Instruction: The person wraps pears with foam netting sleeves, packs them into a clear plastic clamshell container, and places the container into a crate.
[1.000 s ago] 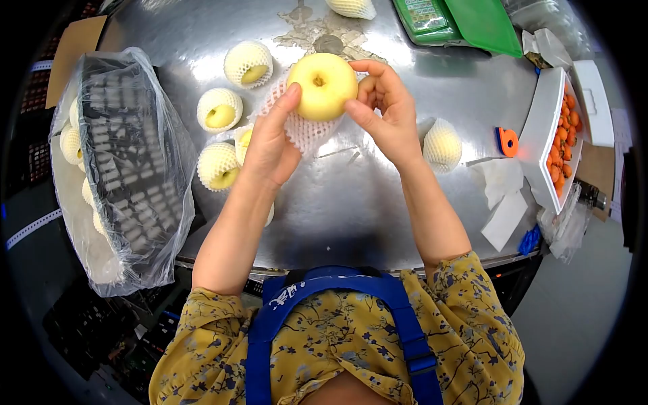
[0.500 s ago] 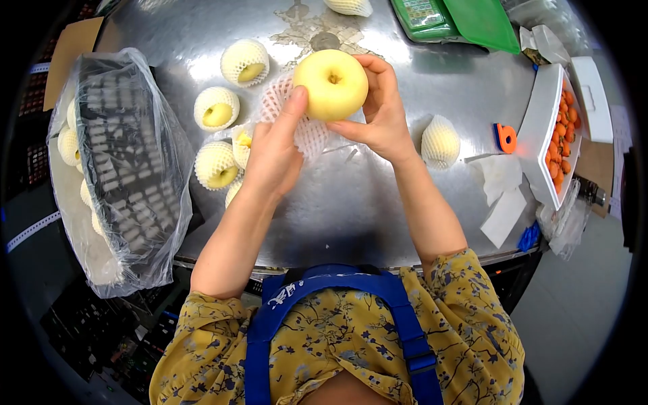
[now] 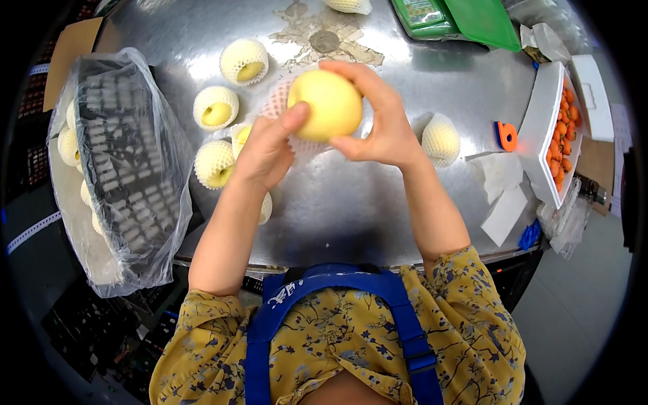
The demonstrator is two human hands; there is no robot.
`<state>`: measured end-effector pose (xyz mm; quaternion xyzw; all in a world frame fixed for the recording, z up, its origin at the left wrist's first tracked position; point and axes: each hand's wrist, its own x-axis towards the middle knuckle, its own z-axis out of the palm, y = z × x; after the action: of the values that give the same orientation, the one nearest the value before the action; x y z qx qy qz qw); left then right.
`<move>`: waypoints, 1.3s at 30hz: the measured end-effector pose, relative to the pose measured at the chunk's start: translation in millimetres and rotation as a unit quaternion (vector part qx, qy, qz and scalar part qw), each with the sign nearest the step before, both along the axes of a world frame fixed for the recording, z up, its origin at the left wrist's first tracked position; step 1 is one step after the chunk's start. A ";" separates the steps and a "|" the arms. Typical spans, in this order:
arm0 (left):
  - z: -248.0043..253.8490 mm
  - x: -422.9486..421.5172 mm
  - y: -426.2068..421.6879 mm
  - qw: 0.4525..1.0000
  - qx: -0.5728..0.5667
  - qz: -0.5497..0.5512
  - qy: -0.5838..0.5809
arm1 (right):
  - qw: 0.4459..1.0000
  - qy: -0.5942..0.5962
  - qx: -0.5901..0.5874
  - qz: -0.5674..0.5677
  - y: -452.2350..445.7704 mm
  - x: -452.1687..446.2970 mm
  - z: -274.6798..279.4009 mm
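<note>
Between my two hands, above the metal table, is a bare yellow apple (image 3: 325, 106). My left hand (image 3: 268, 150) grips its left side with the thumb on top; the other fingers are mostly hidden. My right hand (image 3: 381, 121) curls around its right side, fingers at the far edge and thumb near the bottom. A loose foam net (image 3: 278, 96) shows behind the apple and my left hand; whether my left fingers hold it I cannot tell. Several net-wrapped fruits lie left of my hands, including one (image 3: 244, 62) and another (image 3: 216, 108).
A plastic-lined crate (image 3: 125, 162) stands at the left edge, with wrapped fruits beside it. Right of my hands are a wrapped fruit (image 3: 441, 140), an orange tape dispenser (image 3: 506, 136), paper pieces (image 3: 505, 214) and a white box (image 3: 536, 145) of small orange fruits. A green container (image 3: 482, 23) sits at the back.
The apple has come slightly down and left in both hands and has turned, so its stem hollow no longer shows. My right fingers have shifted over its far side.
</note>
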<state>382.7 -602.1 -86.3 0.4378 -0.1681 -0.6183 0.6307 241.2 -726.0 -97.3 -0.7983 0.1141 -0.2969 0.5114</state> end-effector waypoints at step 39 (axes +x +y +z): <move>-11.5 -38.1 10.4 0.945 0.042 0.028 0.323 | 0.994 -0.008 0.110 0.006 27.5 -18.9 -2.4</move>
<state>344.6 -591.7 -97.8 0.2455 0.0830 -0.7151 0.6493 222.3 -698.5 -99.7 -0.7353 0.1369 -0.2861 0.5990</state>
